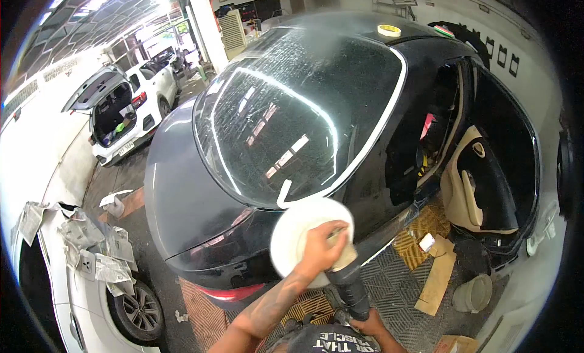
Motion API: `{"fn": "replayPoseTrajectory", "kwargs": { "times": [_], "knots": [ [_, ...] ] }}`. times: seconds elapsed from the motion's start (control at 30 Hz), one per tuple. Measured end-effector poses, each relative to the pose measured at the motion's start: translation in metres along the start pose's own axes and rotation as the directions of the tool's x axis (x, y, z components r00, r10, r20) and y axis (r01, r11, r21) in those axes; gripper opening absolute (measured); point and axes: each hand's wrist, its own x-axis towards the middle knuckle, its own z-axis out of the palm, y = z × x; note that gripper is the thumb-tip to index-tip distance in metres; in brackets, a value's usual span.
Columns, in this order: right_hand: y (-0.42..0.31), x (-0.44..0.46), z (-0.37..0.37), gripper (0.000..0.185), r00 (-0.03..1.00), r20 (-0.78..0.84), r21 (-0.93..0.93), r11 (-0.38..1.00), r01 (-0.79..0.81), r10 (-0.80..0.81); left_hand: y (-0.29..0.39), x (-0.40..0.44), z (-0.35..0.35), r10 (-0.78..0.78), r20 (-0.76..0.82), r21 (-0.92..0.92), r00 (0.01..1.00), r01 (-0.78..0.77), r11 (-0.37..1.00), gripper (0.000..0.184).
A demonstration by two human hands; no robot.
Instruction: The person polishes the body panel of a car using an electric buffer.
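Note:
A car polisher (350,286) with a large round white pad (289,246) is in both my hands, at the rear corner of a dark car (201,188). My left hand (325,246) is wrapped over the polisher's head, above the pad. Lower down, my right hand (368,325) grips the rear end of its black body, with the fingers partly hidden. The pad overlaps the car's side below the rear window (292,122) in this view; whether it touches the paint I cannot tell. White masking tape (377,140) runs along the window's edge.
A tape roll (389,30) lies on the roof. The car's door (480,188) stands open at right, near a bucket (473,293) and flat cardboard (437,280). To the left are a white car with newspaper (112,262) on it and a white vehicle (143,103) with its tailgate raised.

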Motion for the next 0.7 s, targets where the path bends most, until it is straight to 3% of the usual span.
{"fn": "replayPoseTrajectory", "kwargs": {
  "times": [0.03, 0.07, 0.13, 0.17, 0.23, 0.27, 0.33, 0.37, 0.47, 0.6, 0.67, 0.7],
  "knots": [
    [-0.030, -0.010, -0.009, 0.078, 0.988, 0.093, 0.095, 0.986, -0.135, 0.126, 0.003, 0.010, 0.012, 0.015, 0.024, -0.014, 1.000, -0.014, 1.000, 0.020],
    [-0.019, -0.008, -0.004, 0.078, 0.988, 0.096, 0.093, 0.988, -0.126, 0.117, 0.003, 0.016, 0.018, 0.017, 0.043, -0.006, 0.999, -0.017, 1.000, 0.019],
    [0.017, -0.005, 0.012, 0.082, 0.991, -0.108, -0.030, 0.996, -0.081, 0.077, 0.005, 0.016, 0.016, 0.010, 0.027, 0.023, 1.000, -0.011, 1.000, 0.018],
    [0.023, -0.002, 0.016, 0.082, 0.991, -0.107, -0.029, 0.997, -0.078, 0.074, 0.008, 0.012, 0.011, 0.012, 0.027, 0.026, 1.000, -0.013, 1.000, 0.018],
    [0.033, 0.004, 0.027, 0.060, 0.958, -0.168, -0.102, 0.971, 0.216, -0.230, 0.013, -0.004, -0.020, -0.054, -0.049, 0.062, 0.997, 0.057, 0.996, 0.018],
    [0.036, 0.011, 0.037, 0.060, 0.959, -0.179, -0.080, 0.975, 0.207, -0.218, 0.009, -0.020, -0.050, -0.094, -0.118, 0.076, 0.988, 0.104, 0.992, 0.021],
    [0.031, 0.030, 0.040, 0.056, 0.946, 0.063, -0.055, 0.946, 0.321, -0.317, 0.017, -0.038, -0.082, -0.107, -0.227, 0.120, 0.968, 0.137, 0.983, 0.020],
    [-0.040, 0.006, 0.018, 0.053, 0.948, 0.223, -0.156, 0.952, 0.263, -0.226, 0.021, -0.046, -0.096, -0.144, -0.273, 0.107, 0.951, 0.179, 0.978, 0.021],
    [-0.061, 0.008, 0.020, 0.051, 0.918, 0.286, -0.097, 0.945, 0.313, -0.275, 0.031, -0.069, -0.116, -0.181, -0.382, 0.074, 0.906, 0.225, 0.971, 0.023],
    [-0.040, 0.010, 0.013, 0.050, 0.907, 0.231, -0.115, 0.916, 0.385, -0.352, 0.025, -0.081, -0.099, -0.136, -0.399, 0.079, 0.907, 0.182, 0.980, 0.022],
    [-0.016, 0.016, 0.008, 0.051, 0.953, 0.238, -0.236, 0.941, 0.242, -0.185, 0.019, -0.075, -0.082, -0.114, -0.356, 0.094, 0.928, 0.156, 0.983, 0.021],
    [0.000, 0.019, 0.007, 0.051, 0.954, 0.236, -0.239, 0.941, 0.239, -0.183, 0.015, -0.070, -0.071, -0.123, -0.322, 0.070, 0.939, 0.153, 0.986, 0.020]
  ]
}}
